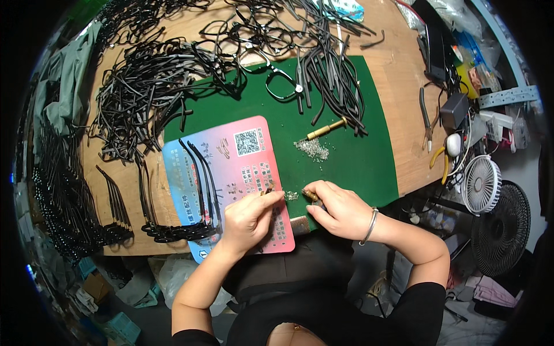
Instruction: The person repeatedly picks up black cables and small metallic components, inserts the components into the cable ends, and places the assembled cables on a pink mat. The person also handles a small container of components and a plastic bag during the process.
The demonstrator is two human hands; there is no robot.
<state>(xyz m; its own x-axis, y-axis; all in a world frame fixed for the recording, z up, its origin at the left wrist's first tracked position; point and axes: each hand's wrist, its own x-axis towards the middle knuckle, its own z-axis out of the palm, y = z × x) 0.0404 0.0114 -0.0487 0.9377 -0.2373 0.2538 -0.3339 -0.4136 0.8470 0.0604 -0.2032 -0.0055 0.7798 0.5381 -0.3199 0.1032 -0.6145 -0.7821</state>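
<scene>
My left hand [245,222] is closed above the right part of a blue-and-pink printed mat [231,135]. Thumb and forefinger pinch something small and dark that I cannot make out. My right hand [340,212] is closed around a short brass-coloured tool [311,196], mostly covered by the fingers. Between the two hands lies a small heap of tiny silvery parts [291,196], which look like screws. A larger silvery heap [313,151] sits farther off on the green mat [363,167], beside a brass-coloured screwdriver-like tool [327,128].
Black glasses frames [254,34] and piles of dark temple arms [138,92] crowd the far and left table. Several temple arms [202,179] lie on the printed mat's left. At right are pliers [440,164], a white fan [481,183] and cables.
</scene>
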